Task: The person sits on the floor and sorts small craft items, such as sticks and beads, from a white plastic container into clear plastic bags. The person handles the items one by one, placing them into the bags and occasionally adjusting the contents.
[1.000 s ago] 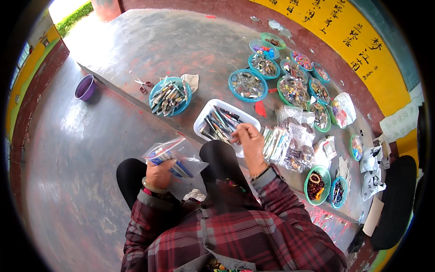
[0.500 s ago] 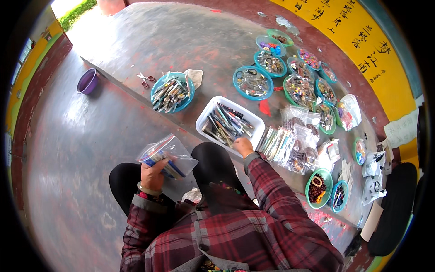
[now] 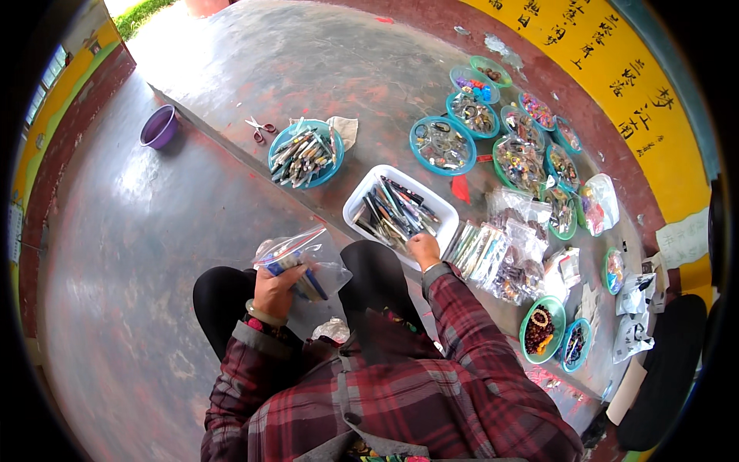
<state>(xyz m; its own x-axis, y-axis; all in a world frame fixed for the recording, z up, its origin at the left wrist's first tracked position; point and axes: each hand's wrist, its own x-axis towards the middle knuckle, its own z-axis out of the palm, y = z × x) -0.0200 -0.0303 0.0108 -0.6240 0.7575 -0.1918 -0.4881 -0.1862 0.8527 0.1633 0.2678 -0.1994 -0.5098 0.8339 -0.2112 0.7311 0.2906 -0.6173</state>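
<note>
My left hand (image 3: 275, 295) is closed round a clear zip bag (image 3: 329, 260) above my lap, with several pens (image 3: 312, 286) inside it. My right hand (image 3: 423, 249) reaches over the near right edge of a white plastic tub (image 3: 356, 202). Its fingers are bent down among loose pens (image 3: 394, 206) of mixed colours lying in the tub; the fingertips are partly hidden, so what they grip cannot be made out. Right of the tub lies a row of clear bags packed with pens (image 3: 479, 248).
Beyond the tub stands a blue basket of pens (image 3: 306, 158), with scissors (image 3: 260, 129) beside it. Basins of small trinkets (image 3: 444, 146) crowd the far right. A green bowl of beads (image 3: 541, 331) sits at the right. A purple basin (image 3: 159, 127) stands far left, below a floor step.
The whole view has shifted slightly, moving the scene to the right in the picture. The bag in my left hand has tilted a little. My right hand stays at the tub.
</note>
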